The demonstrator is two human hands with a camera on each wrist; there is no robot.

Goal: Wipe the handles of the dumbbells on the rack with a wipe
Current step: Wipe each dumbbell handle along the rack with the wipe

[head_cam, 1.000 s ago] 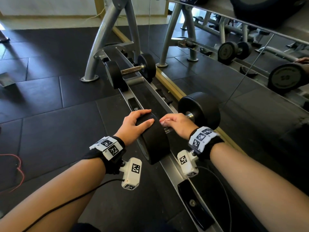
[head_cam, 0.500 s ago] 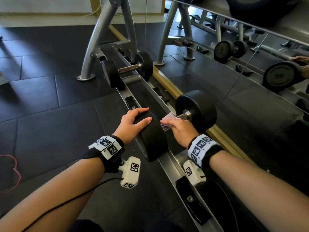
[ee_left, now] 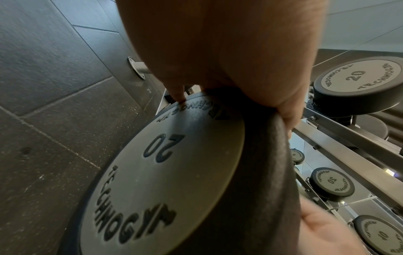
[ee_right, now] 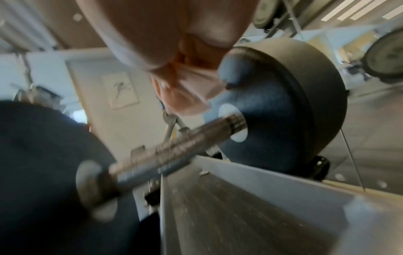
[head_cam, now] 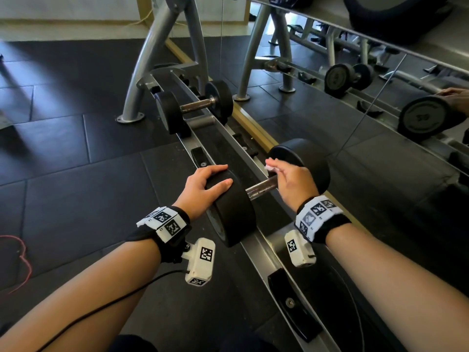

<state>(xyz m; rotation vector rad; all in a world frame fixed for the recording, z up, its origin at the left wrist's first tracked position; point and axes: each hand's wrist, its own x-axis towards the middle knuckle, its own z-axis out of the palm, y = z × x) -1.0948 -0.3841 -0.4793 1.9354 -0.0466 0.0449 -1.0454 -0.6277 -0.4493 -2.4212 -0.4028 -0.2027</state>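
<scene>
While held steady on the rack [head_cam: 256, 250], near dumbbell [head_cam: 236, 212] lying across both rails toward the near end, marked 20 on its end plate. Bare metal handle [head_cam: 261, 188] showing between the two black heads. Right hand [head_cam: 291, 184] raised just above the handle's far end, beside the far head, fingers curled and pinching a small crumpled white wipe [head_cam: 271, 168]; wipe apparently clear of the metal, though contact hard to confirm from the blurred wrist view. Left hand [head_cam: 203, 189] draped over the top of the near head, fingers relaxed and spread, thumb on the inner face, pressing rather than gripping. Farther along the rack, toward its far end, a smaller dumbbell [head_cam: 194, 107] with its own handle exposed. Mirror along the wall behind the rack, doubling the weights; dark rubber floor tiles on the open side.

Possible trouble from here: round head rolling under a light palm during a firm rub; small wipe slipping from the pinch and dropping between the rails; underside of the handle left unwiped.
</scene>
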